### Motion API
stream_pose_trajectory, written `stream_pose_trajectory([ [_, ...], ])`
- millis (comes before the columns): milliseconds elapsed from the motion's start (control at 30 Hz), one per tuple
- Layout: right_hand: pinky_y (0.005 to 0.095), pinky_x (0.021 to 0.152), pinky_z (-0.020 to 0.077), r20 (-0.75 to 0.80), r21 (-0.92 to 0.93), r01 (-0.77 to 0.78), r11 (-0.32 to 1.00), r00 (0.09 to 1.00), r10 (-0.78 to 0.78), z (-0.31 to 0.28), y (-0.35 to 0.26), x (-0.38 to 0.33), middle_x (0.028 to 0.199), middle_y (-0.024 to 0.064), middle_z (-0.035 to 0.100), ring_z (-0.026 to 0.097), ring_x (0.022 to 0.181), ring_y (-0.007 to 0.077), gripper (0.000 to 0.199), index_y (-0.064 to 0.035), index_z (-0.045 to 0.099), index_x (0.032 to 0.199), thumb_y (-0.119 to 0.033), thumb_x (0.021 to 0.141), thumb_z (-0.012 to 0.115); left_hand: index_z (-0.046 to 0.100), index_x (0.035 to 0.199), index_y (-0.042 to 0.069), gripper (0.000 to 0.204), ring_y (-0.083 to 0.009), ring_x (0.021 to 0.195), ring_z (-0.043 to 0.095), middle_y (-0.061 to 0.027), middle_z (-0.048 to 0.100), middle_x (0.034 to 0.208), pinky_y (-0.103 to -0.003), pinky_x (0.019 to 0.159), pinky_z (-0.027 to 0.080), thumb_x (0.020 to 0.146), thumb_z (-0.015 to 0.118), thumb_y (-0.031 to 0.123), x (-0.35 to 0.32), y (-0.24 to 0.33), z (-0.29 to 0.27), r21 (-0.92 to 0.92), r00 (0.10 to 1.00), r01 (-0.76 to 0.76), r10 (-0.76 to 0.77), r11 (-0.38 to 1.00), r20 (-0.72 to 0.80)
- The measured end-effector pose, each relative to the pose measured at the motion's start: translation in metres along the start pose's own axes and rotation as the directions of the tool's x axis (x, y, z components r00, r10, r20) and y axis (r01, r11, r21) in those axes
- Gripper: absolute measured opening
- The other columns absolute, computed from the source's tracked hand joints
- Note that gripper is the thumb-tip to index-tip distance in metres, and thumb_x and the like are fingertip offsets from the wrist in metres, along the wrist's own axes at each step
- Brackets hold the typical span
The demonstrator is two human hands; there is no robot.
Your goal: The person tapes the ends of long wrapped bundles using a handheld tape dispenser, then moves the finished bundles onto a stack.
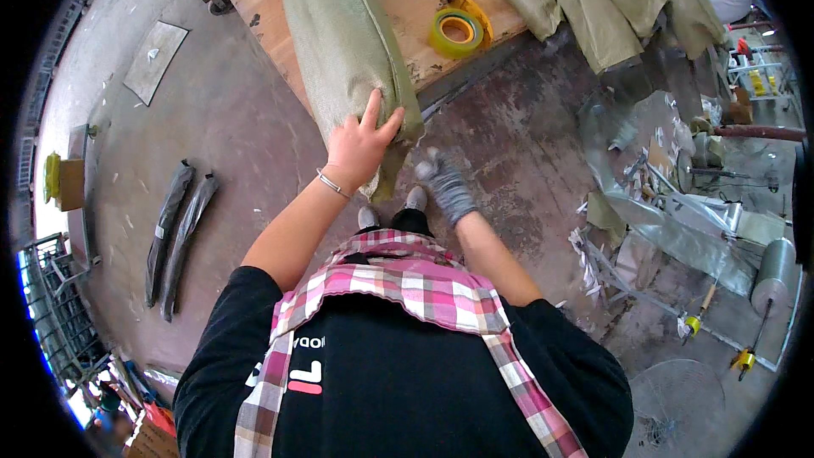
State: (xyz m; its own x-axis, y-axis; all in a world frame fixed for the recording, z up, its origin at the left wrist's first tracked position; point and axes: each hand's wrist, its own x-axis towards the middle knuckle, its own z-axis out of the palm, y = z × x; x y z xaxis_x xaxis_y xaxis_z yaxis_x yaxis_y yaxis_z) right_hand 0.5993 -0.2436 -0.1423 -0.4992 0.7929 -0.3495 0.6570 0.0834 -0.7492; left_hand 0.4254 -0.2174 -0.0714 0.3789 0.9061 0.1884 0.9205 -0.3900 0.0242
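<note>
A long package in an olive-green woven sack (343, 42) lies on the wooden table, its near end hanging past the edge. My left hand (356, 140), bare with a bracelet at the wrist, rests on that end with its fingers spread. My right hand (445, 185) wears a grey knit glove and is beside the sack's loose lower corner. Its fingers are curled in, and anything inside them is hidden. A tape dispenser with a roll of yellowish tape (443, 44) lies at the table's edge, to the right of the sack.
More olive sacks (593, 4) hang over the table's far right edge. Two dark wrapped bundles (174, 237) lie on the floor at left, with a flat board (155, 62) beyond. Plastic film (687, 225), scraps and rollers crowd the right. A wire fan guard (678, 403) stands lower right.
</note>
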Motion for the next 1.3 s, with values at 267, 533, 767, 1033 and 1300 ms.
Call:
stream_pose_trajectory([
  [267,0.035,0.083,0.0403,-0.343,0.152,0.195,0.969,0.93,-0.133,0.052,0.012,0.001,0.112,0.0066,0.051,0.05,0.098,0.0246,0.031,-0.0098,0.051,0.107,-0.016,0.076,0.051,0.05,0.111,0.022,0.047,-0.0193,0.057,0.055,-0.0173,0.041,0.12,-0.031,0.045,0.048,0.065,0.052,0.012,-0.009,0.018,0.006,0.033,0.996,-0.065,0.066,0.997,-0.053],
  [533,0.0307,0.066,0.0418,-0.197,0.356,0.319,0.879,0.944,-0.263,0.075,0.09,-0.038,0.082,0.0126,0.056,0.054,0.074,0.0231,0.023,-0.008,0.056,0.091,-0.014,0.068,0.052,0.04,0.122,0.022,0.075,-0.0279,0.083,0.055,-0.0214,0.03,0.126,-0.036,0.063,0.05,0.054,0.072,0.025,-0.011,0.054,-0.027,-0.249,0.946,-0.081,0.153,0.965,0.285],
  [767,0.0342,0.077,0.0429,0.421,0.079,0.516,0.853,0.758,-0.498,0.017,0.087,0.015,0.099,0.0121,0.057,0.055,0.087,0.028,0.021,-0.0127,0.056,0.094,-0.016,0.075,0.046,0.045,0.115,0.024,0.053,-0.0213,0.062,0.051,-0.0172,0.04,0.119,-0.032,0.048,0.047,0.064,0.054,0.015,-0.013,0.062,0.01,-0.124,0.983,-0.179,0.181,0.976,0.01],
  [1033,0.0366,0.087,0.039,-0.3,-0.001,-0.295,0.955,0.912,0.281,-0.204,0.016,0.089,0.12,0.0181,0.044,0.045,0.108,0.0306,0.067,-0.0055,0.041,0.119,-0.049,0.07,0.057,0.055,0.1,0.026,0.04,-0.0192,0.056,0.049,-0.0116,0.049,0.107,-0.029,0.041,0.043,0.061,0.057,0.019,-0.023,0.062,0.023,-0.096,0.981,-0.02,0.001,0.995,-0.194],
  [1300,0.0346,0.082,0.043,-0.35,0.187,-0.468,0.864,0.79,0.503,-0.182,0.042,0.156,0.105,0.0161,0.055,0.054,0.095,0.0263,0.053,-0.002,0.045,0.111,-0.019,0.065,0.067,0.052,0.108,0.02,0.041,-0.0278,0.081,0.056,-0.0157,0.044,0.114,-0.034,0.065,0.049,0.068,0.062,0.024,-0.011,0.056,-0.022,-0.404,0.991,0.065,-0.012,0.913,0.131],
])
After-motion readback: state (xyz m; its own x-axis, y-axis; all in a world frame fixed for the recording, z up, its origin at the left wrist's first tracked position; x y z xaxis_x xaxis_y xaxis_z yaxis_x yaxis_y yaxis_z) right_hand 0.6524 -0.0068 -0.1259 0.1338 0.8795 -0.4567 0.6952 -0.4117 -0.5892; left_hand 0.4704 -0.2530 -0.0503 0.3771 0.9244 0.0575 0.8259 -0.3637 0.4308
